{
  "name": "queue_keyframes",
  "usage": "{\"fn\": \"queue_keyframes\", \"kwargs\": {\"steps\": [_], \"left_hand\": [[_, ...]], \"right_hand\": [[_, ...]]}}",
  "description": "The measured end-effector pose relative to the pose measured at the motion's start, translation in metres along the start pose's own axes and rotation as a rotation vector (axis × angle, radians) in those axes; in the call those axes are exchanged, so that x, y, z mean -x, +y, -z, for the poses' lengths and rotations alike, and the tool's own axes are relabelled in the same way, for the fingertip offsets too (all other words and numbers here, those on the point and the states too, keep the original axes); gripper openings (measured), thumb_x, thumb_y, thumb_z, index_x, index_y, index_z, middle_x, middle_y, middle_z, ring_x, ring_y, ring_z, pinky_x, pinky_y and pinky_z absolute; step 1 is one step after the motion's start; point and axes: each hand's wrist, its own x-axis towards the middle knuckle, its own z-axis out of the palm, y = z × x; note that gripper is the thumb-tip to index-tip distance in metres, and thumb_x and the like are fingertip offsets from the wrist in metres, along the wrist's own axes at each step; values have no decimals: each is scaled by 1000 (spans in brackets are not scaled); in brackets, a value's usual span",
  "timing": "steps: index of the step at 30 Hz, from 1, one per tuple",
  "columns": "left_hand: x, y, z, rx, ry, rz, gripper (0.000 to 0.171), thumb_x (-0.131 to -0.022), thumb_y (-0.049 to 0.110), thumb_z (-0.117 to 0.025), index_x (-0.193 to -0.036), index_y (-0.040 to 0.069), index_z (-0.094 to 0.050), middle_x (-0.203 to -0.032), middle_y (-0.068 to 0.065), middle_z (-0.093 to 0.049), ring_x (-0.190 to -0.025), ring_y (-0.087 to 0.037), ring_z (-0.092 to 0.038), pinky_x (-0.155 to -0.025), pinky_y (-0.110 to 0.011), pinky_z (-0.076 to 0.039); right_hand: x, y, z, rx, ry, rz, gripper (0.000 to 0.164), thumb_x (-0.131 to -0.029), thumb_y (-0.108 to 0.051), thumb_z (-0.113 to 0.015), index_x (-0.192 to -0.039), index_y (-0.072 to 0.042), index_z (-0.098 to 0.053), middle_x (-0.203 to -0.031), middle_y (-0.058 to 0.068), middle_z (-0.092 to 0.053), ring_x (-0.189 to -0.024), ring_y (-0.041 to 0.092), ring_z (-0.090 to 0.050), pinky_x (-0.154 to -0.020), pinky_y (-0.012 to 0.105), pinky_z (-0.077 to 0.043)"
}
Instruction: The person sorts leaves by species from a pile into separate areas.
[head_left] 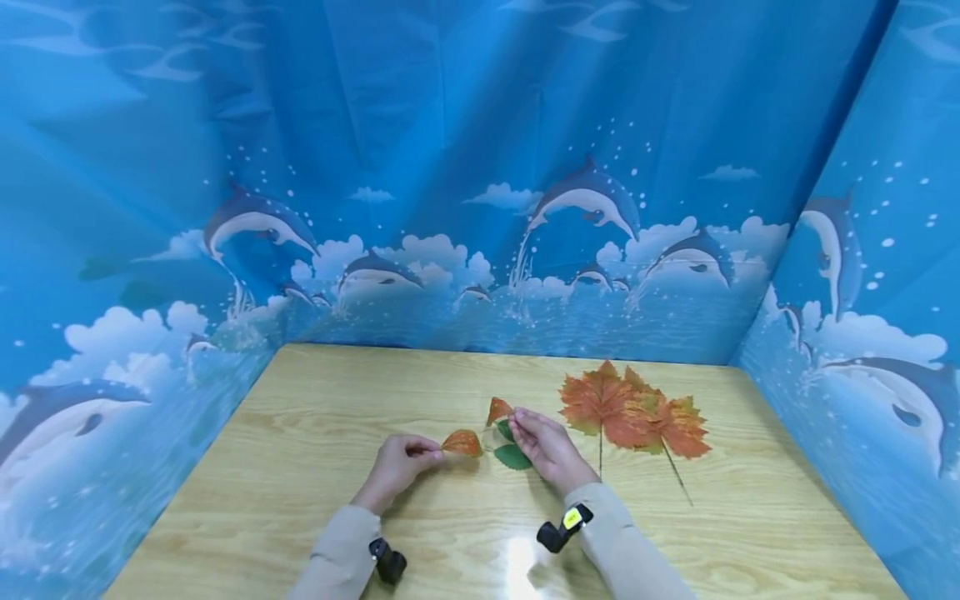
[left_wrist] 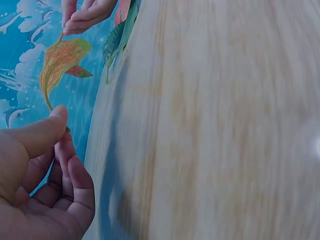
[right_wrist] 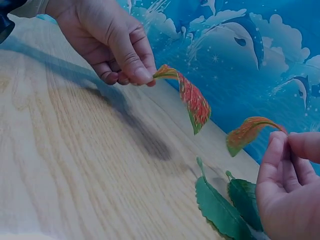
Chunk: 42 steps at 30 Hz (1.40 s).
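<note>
In the head view, my left hand (head_left: 399,468) pinches an orange leaf (head_left: 462,442) by its stem end, between thumb and forefinger. My right hand (head_left: 551,450) pinches a second orange leaf (head_left: 498,410) by one end. Seen from the right wrist, the left hand's leaf (right_wrist: 194,102) is red with a green edge and droops above the table, curled. The leaf (right_wrist: 248,134) in my right hand bends downward, orange with a greenish tip. Two green leaves (right_wrist: 220,207) with short stems lie below and beside my right hand, partly hidden by it in the head view.
Orange-red maple leaves (head_left: 600,400) on thin dark stems lie on the right part of the wooden table (head_left: 322,400). A blue dolphin-print curtain (head_left: 450,167) stands along the table's back and sides. Small black devices (head_left: 555,535) are worn on both wrists.
</note>
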Motion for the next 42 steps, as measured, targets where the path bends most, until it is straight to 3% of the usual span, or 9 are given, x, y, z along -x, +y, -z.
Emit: {"fn": "queue_keyframes", "kwargs": {"steps": [8, 16, 22, 30, 42], "left_hand": [[-1, -2, 16, -20, 61, 44, 11, -80, 7, -76, -88, 2, -71, -81, -2, -65, -74, -13, -54, -66, -25, -45], [-3, -13, 41, -99, 163, 37, 13, -80, 12, -77, -86, 2, -72, -79, -3, -67, -70, -10, -55, -64, -22, -45], [-1, -22, 66, -152, 184, 83, 13, -82, 15, -75, -87, 3, -72, -79, -2, -67, -73, -11, -55, -67, -25, -44], [4, -36, 93, -216, 207, 82, 12, -83, 11, -73, -86, -1, -72, -78, -6, -69, -72, -12, -56, -69, -29, -43], [5, -46, 100, -237, 195, 108, 12, -84, 9, -71, -85, -2, -72, -77, -6, -68, -69, -13, -55, -66, -28, -42]], "right_hand": [[0, 6, 0, 39, 7, -4, 21, -90, 5, -57, -112, 6, -57, -83, 5, -67, -75, 10, -64, -71, 17, -52], [0, 12, -4, 108, -14, -20, 23, -91, 2, -58, -114, 6, -56, -93, 8, -65, -82, 11, -60, -74, 18, -49], [2, 15, -8, 122, -42, -32, 26, -90, 0, -60, -116, 6, -57, -92, 5, -64, -80, 10, -58, -74, 18, -49], [2, 19, -13, 121, -76, -33, 36, -90, 1, -59, -124, 10, -51, -93, 6, -65, -83, 10, -61, -77, 19, -50], [5, 26, -19, 95, -80, -63, 40, -93, 2, -54, -131, 10, -46, -102, 13, -65, -89, 13, -64, -85, 21, -51]]}}
